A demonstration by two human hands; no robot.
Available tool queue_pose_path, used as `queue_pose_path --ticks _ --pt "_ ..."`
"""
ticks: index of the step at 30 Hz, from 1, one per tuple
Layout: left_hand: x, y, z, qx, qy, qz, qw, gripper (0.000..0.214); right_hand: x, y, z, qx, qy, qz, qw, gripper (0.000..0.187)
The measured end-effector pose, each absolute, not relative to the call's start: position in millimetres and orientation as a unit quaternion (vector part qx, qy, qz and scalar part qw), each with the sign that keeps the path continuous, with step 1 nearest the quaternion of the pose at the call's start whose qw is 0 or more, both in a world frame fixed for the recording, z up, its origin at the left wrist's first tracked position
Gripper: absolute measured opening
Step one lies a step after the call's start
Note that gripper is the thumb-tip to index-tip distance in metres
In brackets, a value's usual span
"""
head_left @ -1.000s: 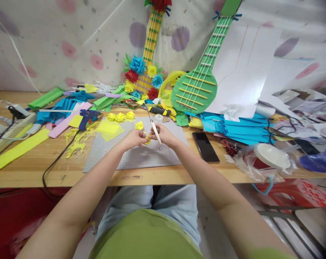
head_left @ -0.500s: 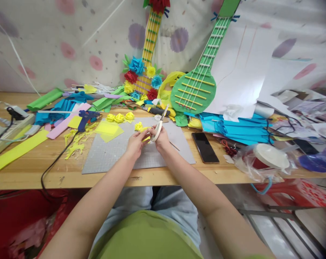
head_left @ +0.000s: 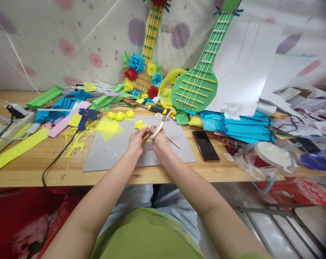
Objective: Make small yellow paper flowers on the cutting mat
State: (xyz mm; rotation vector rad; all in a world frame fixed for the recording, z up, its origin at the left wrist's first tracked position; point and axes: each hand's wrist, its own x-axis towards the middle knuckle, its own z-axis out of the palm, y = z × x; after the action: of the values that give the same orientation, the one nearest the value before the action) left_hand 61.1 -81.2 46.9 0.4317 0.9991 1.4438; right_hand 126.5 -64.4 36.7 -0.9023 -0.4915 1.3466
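White-handled scissors [head_left: 157,129] rest in my right hand [head_left: 160,141], which is closed round them, the blades pointing up and to the right. My left hand [head_left: 136,141] pinches a small piece of yellow crepe paper, mostly hidden by the fingers. Both hands are close together over the grey cutting mat [head_left: 103,158]. Just beyond my left fingertips lies a yellow paper flower [head_left: 138,124]. A thin wooden stick [head_left: 173,142] lies on the mat to the right of my right hand. Yellow paper sheets [head_left: 110,128] overlap the mat's left part.
Several yellow paper flowers [head_left: 119,116] sit at the mat's back edge. A blue glue gun [head_left: 83,118] with its cord and yellow scraps [head_left: 75,142] are to the left. A phone [head_left: 206,145] lies right of the mat. Two paper instruments, one a green lute [head_left: 195,90], lean behind.
The scissors have tipped lower and to the right, with the blades looking more apart. Both hands remain close together in nearly the same place. More of the wooden stick shows.
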Motion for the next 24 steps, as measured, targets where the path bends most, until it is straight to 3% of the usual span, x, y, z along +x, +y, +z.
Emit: queue_pose_path --ticks 4,7,13,15,24 --pt "57 -78 45 0.187 0.447 0.626 0.611 0.014 127 -64 35 -0.421 -0.239 0.581 0.654 0.051" --pt "46 -75 42 0.191 0.467 0.628 0.593 0.012 141 -65 34 -0.458 -0.333 0.565 0.6 0.048" --pt "17 -69 40 0.208 0.484 0.622 0.58 0.012 196 -73 41 -0.405 -0.658 0.568 0.282 0.037" --pt "13 -68 39 0.212 0.481 0.617 0.585 0.012 209 -75 46 -0.383 -0.702 0.561 0.215 0.037" --pt "17 -71 36 0.216 0.474 0.597 0.611 0.006 220 -75 62 -0.374 -0.717 0.558 0.185 0.039"
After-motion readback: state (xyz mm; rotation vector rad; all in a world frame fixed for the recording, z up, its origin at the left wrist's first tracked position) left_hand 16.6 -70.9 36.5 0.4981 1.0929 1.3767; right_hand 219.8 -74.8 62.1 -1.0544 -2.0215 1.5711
